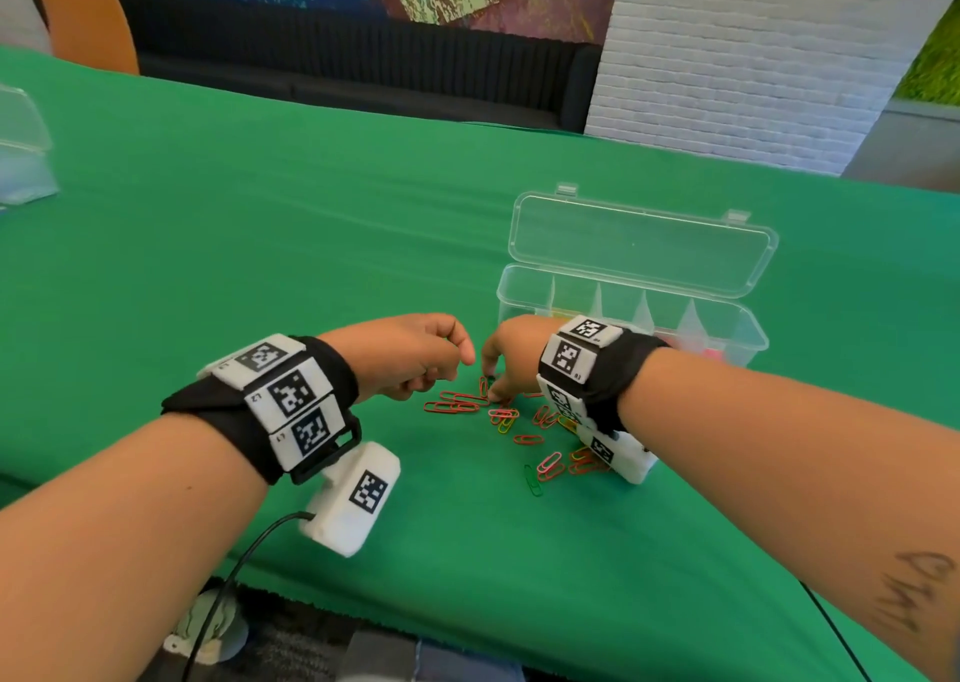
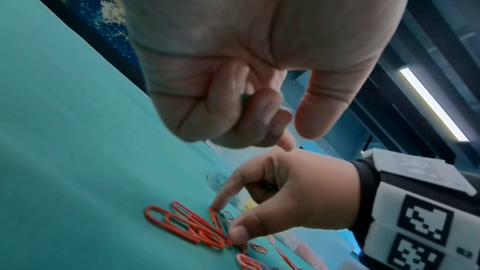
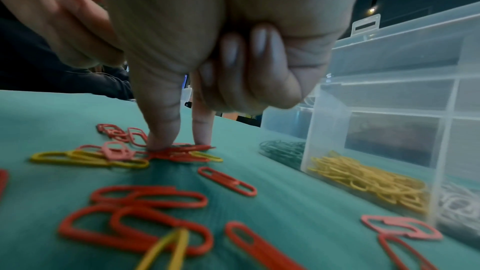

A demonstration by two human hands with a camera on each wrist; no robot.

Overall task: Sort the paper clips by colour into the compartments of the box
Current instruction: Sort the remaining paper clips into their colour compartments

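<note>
The right hand (image 1: 511,354) has thumb and forefinger tips down on the counter (image 1: 260,244), closing on a green paper clip (image 2: 223,219) among red paper clips (image 2: 187,226); its other fingers seem to hold something green. Lift only the green one, sliding it clear of the reds just left of the grip. The left hand (image 1: 415,356), curled loosely, may hold something dark; I cannot tell. The compartment box (image 1: 631,312) stands open just beyond the grip.

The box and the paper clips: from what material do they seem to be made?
The box looks like clear, glossy hard plastic: its contents and dividers show through the walls. The paper clips look like bent wire with a smooth coloured coating, probably plastic; the metal itself cannot be seen.
</note>
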